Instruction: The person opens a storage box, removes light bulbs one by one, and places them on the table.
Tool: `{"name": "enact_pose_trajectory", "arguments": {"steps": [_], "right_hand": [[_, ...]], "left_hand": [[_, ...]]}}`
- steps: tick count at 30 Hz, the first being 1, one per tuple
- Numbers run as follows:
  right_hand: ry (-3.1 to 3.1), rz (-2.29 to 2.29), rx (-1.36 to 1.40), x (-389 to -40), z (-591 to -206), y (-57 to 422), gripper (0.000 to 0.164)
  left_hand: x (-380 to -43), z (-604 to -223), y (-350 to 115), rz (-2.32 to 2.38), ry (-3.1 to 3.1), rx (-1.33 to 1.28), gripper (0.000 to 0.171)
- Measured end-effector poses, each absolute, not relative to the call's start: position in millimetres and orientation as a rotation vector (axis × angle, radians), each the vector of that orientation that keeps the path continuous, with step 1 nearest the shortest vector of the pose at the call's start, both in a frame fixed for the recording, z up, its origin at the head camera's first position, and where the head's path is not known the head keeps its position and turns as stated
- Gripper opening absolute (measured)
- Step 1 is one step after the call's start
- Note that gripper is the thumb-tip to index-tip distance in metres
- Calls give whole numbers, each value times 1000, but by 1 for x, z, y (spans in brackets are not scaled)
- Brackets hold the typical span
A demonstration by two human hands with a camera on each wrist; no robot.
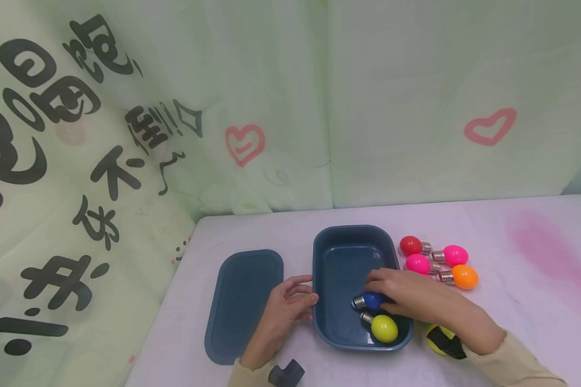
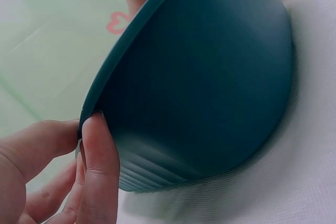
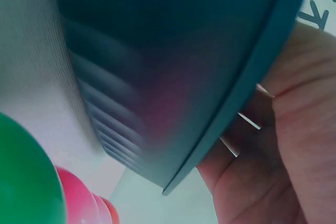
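A dark blue rectangular container (image 1: pixel 353 236) stands on the table. My left hand (image 1: pixel 285 309) pinches its left rim; in the left wrist view, the fingers (image 2: pixel 100 156) meet at the edge. Inside the container, my right hand (image 1: pixel 406 290) reaches over the right wall and holds a blue light bulb (image 1: pixel 374 301), its metal base pointing left. Beside that lies a yellow light bulb (image 1: pixel 384 328) on the container floor. The right wrist view shows the container's outer wall (image 3: pixel 157 77) and the palm beyond the rim; the blue bulb is hidden there.
A matching flat lid (image 1: pixel 242 301) lies left of the container. To the right are a red bulb (image 1: pixel 410 245), pink bulbs (image 1: pixel 455 255) and an orange bulb (image 1: pixel 465 277). A yellow rounded thing (image 1: pixel 434 344) shows near the right wrist, and a green rounded one (image 3: pixel 26 177) in the right wrist view.
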State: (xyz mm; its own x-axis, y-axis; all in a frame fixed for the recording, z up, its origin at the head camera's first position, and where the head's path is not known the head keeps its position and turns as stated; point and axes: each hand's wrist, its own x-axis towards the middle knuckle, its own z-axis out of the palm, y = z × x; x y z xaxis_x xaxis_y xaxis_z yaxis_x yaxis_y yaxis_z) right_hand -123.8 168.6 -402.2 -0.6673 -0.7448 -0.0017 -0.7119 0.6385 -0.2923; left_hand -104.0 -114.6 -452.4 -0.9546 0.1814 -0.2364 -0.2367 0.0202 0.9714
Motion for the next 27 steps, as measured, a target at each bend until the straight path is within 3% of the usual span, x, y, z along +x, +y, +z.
{"name": "enact_pose_trajectory", "arguments": {"steps": [27], "right_hand": [[2795, -524, -1219, -118, -383, 179, 40]], "left_hand": [[-104, -451, -114, 2009, 2012, -66, 48]]}}
